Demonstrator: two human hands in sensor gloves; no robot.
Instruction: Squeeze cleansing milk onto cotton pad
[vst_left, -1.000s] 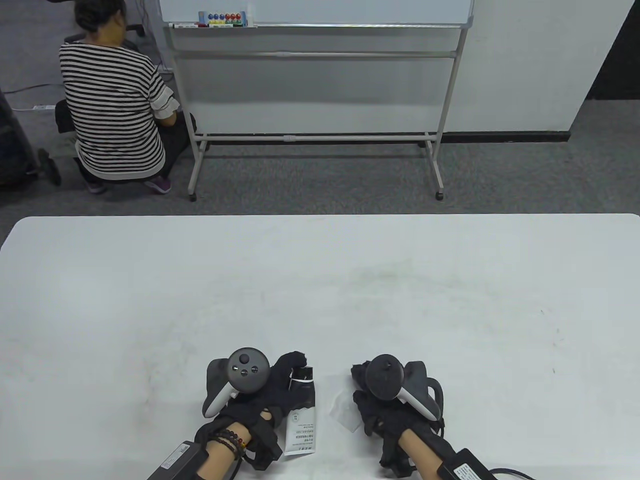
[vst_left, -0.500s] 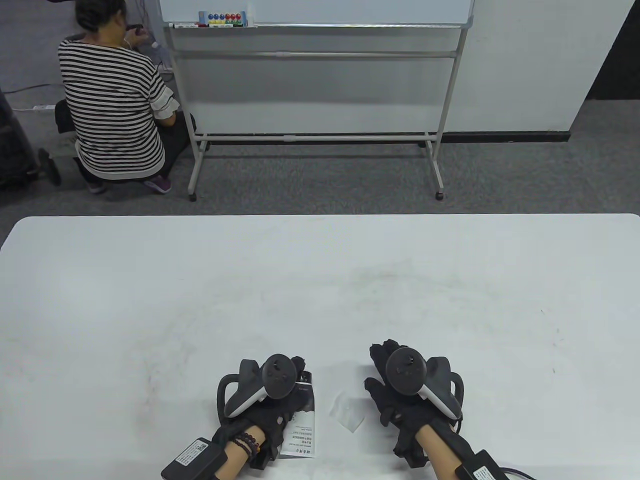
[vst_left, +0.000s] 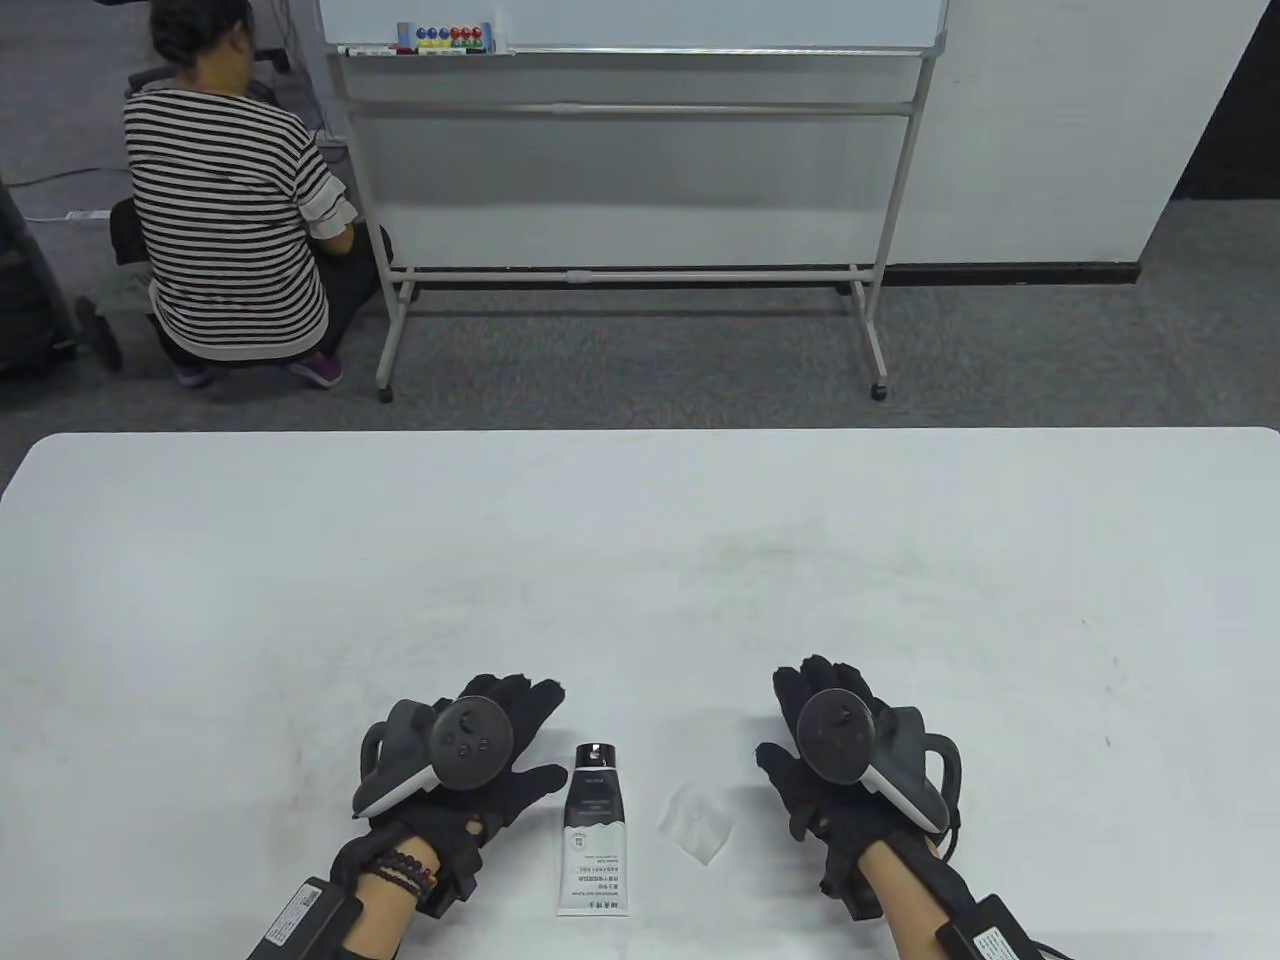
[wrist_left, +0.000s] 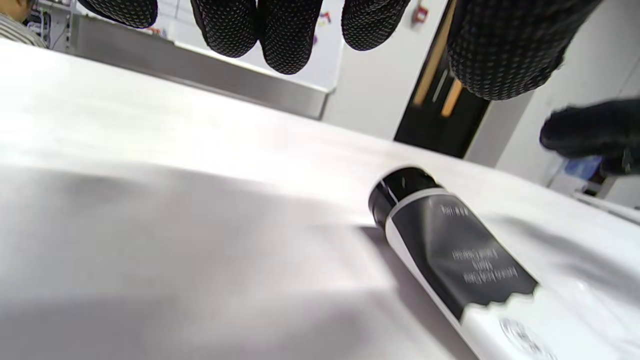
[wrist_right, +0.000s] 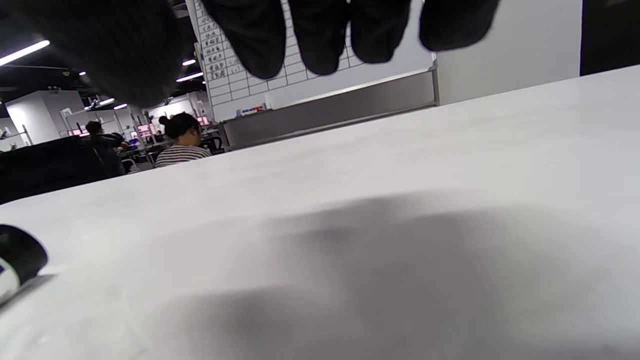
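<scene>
The tube (vst_left: 595, 828) of cleansing milk lies flat on the table (vst_left: 640, 560) near its front edge, black cap (vst_left: 596, 757) pointing away from the person, white crimped end toward them. Just to its right, apart from it, lies the cotton pad (vst_left: 697, 822), thin and pale against the white top; whether any milk is on it cannot be told.

Neither hand holds anything. The left hand (vst_left: 490, 760) lies just left of the tube, fingers spread and extended, thumb reaching toward the cap without touching it. In the left wrist view the fingertips (wrist_left: 287, 35) hang free above the tabletop with the tube (wrist_left: 450, 255) lying untouched below. The right hand (vst_left: 835, 760) sits right of the pad, fingers likewise apart and held off any object; its wrist view shows only the cap's edge (wrist_right: 17, 257) at the far left.

My judgement is that the step in hand is either the pick-up or the finish, with both hands off the things. If the squeeze is still to come, it should go well this way: grip the tube around its middle, not the crimp, so pressure drives the milk toward the cap. Open the cap with the other hand, tip the nozzle down close over the pad's centre, and press gently, since the pad is light and may shift or soak through. A finger on the pad's edge would keep it in place.
</scene>
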